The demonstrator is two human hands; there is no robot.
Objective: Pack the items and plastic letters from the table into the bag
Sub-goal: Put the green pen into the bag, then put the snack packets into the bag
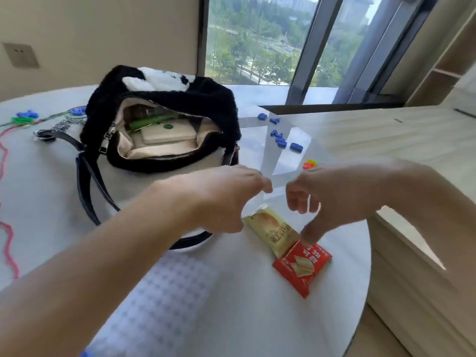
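Round white desk (pixel 231 305), window beyond, daylight strong. Black fluffy bag (pixel 159 117) on the far left half of the desk, upright, zip open wide; pale lining exposed, with a green item and a flat cream case (pixel 168 135) seen inside. White plush patch (pixel 159 78) on the bag's far top edge. Black strap (pixel 88 186) looped over the desk toward the near side, chain section trailing left of the bag.

Left hand (pixel 221 197) over the desk just in front of the bag, fingers (pixel 262 184) drawn together at the tips; anything pinched there could not be told. Right hand (pixel 342 194) close beside it, tips nearly meeting the left, fingers (pixel 301 202) curled inward, thumb pointed down at the packets. No object clearly held in either hand.

Two snack packets below the hands, near the desk's right edge: cream packet (pixel 273 233) lying diagonal, red packet (pixel 302 266) touching its lower end and partly over it.

Blue plastic letters (pixel 282 137) in a loose row right of the bag, well apart from the hands. Red and yellow piece (pixel 309 164) just beyond the right hand, too blurred to identify. Further blue and green pieces (pixel 25 117) at the far left edge, beside pink string (pixel 7 228).
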